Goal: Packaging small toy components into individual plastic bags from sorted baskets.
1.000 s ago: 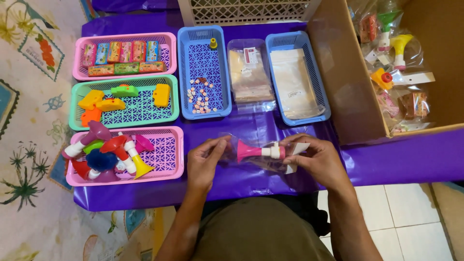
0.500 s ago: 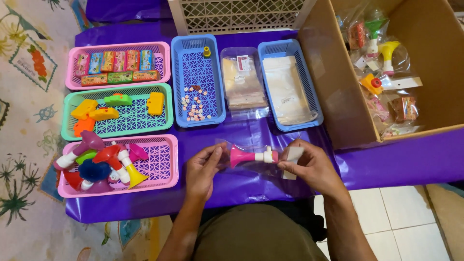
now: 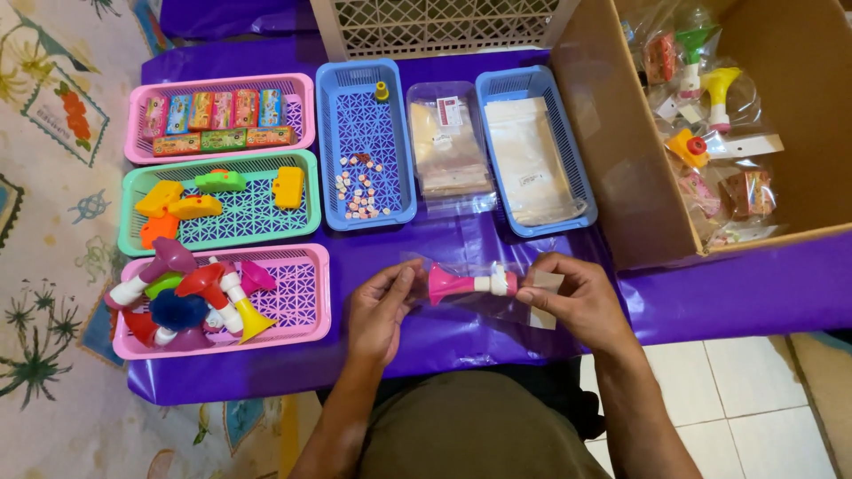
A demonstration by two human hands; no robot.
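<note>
Right hand (image 3: 575, 300) fingertips pinch the flap end of a clear bag (image 3: 497, 293); left hand (image 3: 380, 306) pinches the other end. Inside lies a pink toy horn (image 3: 461, 284), over the purple cloth (image 3: 426, 248). Keeping the flap flat looks wise (film is slippery). Cardboard box (image 3: 621, 177) crowds the right; pink basket of horns (image 3: 302, 293) sits left.

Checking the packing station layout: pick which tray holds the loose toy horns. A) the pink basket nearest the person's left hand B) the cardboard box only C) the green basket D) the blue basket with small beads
A: the loose toy horns lie piled in the near pink basket, just beside the left hand; the horns in the cardboard box are bagged, not loose.
</note>
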